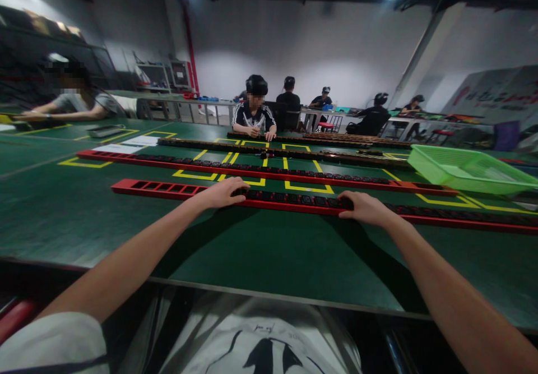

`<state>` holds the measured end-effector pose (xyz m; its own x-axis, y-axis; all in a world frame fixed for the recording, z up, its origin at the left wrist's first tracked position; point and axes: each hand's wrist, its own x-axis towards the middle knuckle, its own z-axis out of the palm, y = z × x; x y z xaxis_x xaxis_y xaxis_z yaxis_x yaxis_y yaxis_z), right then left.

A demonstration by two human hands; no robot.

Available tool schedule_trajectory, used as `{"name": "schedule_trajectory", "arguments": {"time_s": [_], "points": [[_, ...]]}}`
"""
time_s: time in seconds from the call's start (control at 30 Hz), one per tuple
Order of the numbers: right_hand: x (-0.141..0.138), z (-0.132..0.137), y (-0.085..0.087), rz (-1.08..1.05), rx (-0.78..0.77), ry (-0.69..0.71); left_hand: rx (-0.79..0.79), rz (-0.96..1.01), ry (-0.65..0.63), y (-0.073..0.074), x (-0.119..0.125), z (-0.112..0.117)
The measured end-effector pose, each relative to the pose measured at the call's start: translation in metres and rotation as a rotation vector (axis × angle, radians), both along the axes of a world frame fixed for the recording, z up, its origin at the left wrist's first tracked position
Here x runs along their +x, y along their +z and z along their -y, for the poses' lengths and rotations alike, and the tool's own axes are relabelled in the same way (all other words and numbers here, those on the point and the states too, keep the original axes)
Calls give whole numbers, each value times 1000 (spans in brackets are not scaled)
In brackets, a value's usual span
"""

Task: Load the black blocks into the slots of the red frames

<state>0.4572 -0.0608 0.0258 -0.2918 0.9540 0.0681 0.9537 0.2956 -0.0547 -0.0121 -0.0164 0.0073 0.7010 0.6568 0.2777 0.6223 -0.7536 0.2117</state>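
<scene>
A long red slotted strip (290,206) lies across the green table in front of me, with black square parts (279,197) seated along much of it. Toward its left end several slots (163,187) show bare. My left hand (223,192) grips the strip near where the black parts begin, thumb on the near side and fingers over the top. Farther right, my right hand (361,208) pinches the same strip the same way. Behind it runs a second red strip (202,164), also carrying black parts, and neither hand touches it.
A light green plastic basket (466,164) stands at the right. Dark long strips (294,151) lie farther back, near white paper sheets (130,144). Yellow tape outlines (309,187) mark the green table (269,256). A co-worker (254,113) sits opposite; another person (79,91) is at the left.
</scene>
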Motion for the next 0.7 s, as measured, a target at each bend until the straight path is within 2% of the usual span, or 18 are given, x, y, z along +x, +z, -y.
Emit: {"name": "schedule_trajectory", "arguments": {"time_s": [0.37,0.7], "points": [[-31,2,-9,5,105,105,8,4,5,2,-1,1],[-22,-6,-16,-142,59,124,-38,5,36,8,0,2]]}}
